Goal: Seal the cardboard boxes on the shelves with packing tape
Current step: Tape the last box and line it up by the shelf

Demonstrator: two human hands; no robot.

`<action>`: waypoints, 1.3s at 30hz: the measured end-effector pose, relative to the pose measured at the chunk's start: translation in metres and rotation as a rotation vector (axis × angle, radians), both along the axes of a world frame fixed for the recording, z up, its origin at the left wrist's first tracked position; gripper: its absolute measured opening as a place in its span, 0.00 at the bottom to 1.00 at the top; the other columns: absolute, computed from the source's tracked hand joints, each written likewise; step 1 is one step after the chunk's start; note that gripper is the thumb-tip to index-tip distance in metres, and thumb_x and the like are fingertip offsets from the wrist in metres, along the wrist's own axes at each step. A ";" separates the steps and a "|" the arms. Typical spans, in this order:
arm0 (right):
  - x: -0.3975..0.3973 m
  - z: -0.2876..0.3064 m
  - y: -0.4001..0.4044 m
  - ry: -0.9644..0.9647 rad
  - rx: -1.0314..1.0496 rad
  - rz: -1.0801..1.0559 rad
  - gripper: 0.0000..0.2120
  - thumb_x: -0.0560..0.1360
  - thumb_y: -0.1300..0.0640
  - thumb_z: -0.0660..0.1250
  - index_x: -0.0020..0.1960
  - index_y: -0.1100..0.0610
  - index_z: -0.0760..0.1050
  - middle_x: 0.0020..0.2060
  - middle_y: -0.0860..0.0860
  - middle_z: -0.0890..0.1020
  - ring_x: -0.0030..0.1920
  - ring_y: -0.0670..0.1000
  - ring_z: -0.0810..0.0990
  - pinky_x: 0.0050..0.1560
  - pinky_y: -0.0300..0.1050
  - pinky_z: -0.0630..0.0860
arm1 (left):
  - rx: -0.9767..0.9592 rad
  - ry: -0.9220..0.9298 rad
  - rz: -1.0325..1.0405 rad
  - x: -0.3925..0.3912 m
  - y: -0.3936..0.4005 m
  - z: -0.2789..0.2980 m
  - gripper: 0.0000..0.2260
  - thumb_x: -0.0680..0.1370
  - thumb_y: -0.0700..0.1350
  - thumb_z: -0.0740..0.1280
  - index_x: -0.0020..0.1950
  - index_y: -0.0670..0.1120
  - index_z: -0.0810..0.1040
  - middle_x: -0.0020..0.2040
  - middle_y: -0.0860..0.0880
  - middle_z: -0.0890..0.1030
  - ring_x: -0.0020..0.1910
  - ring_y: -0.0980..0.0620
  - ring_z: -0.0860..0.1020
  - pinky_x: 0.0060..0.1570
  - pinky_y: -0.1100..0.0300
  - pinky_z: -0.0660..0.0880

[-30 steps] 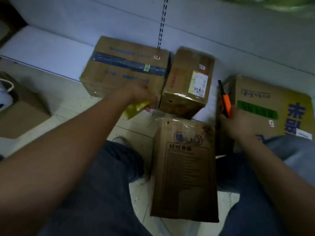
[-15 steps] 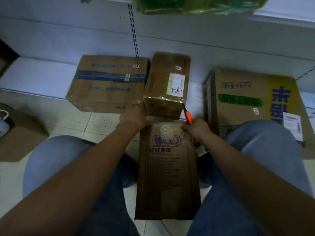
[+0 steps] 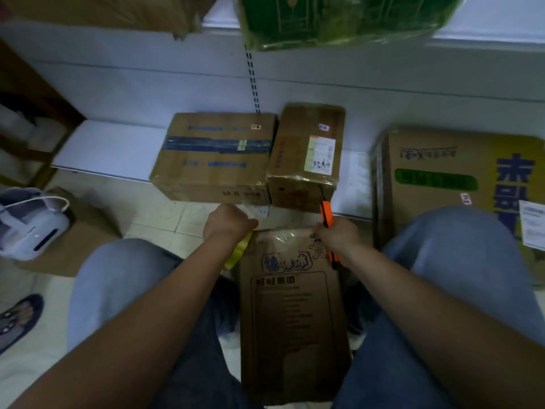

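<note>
Cardboard box (image 3: 292, 317) with printed text lies flat on the floor between the person's knees, its far end glossy with clear tape. At that far end, left hand (image 3: 228, 224) sits at the box's left corner with its fingers curled round a yellow tape roll (image 3: 238, 252), which peeks out below the wrist. Right hand (image 3: 336, 237) rests on the box's right corner, gripping an orange utility knife (image 3: 327, 215) whose tip points away toward the shelf. Just beyond the hands, on the low white shelf (image 3: 112, 152), a wide carton with blue tape (image 3: 215, 156) stands touching a narrower taped carton with a white label (image 3: 308, 154). Well to the right stands a large carton with yellow side and green patch (image 3: 448, 172), partly behind the right knee. On the left floor sits a white appliance (image 3: 29, 222) on flattened cardboard, near a sandalled foot (image 3: 19, 320). Overhead hangs a green wrapped package (image 3: 339, 19).
</note>
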State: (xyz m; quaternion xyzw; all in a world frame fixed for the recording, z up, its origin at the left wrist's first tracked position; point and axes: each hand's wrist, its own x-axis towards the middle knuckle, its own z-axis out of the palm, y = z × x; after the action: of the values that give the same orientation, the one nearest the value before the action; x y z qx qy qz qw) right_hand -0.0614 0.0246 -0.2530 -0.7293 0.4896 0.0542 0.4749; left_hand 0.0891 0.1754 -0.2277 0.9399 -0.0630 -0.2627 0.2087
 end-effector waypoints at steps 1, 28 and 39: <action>0.000 0.004 0.004 -0.032 -0.002 0.005 0.14 0.81 0.53 0.63 0.54 0.64 0.79 0.49 0.62 0.82 0.44 0.56 0.78 0.37 0.43 0.69 | -0.045 -0.030 0.043 -0.003 0.009 0.008 0.13 0.73 0.52 0.74 0.52 0.46 0.83 0.54 0.46 0.82 0.56 0.44 0.79 0.48 0.60 0.71; -0.063 0.085 0.020 -0.495 -0.068 -0.013 0.03 0.78 0.52 0.68 0.51 0.49 0.79 0.41 0.52 0.83 0.38 0.51 0.82 0.39 0.45 0.75 | -0.972 0.408 0.205 -0.110 0.053 0.121 0.05 0.80 0.42 0.68 0.49 0.42 0.82 0.43 0.32 0.83 0.35 0.39 0.81 0.41 0.46 0.78; -0.085 0.219 -0.035 -0.816 0.045 -0.180 0.05 0.72 0.63 0.75 0.42 0.54 0.81 0.22 0.44 0.77 0.23 0.43 0.72 0.27 0.37 0.69 | -1.150 0.334 -0.258 -0.138 -0.085 0.182 0.05 0.81 0.38 0.64 0.49 0.39 0.79 0.43 0.37 0.84 0.40 0.37 0.83 0.38 0.44 0.83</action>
State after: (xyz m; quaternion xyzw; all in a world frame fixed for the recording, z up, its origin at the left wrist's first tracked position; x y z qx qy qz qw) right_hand -0.1468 -0.0100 -0.0339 -0.6345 0.3218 -0.2703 0.6487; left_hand -0.0493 0.0901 -0.0458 0.6078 -0.2744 -0.3535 0.6559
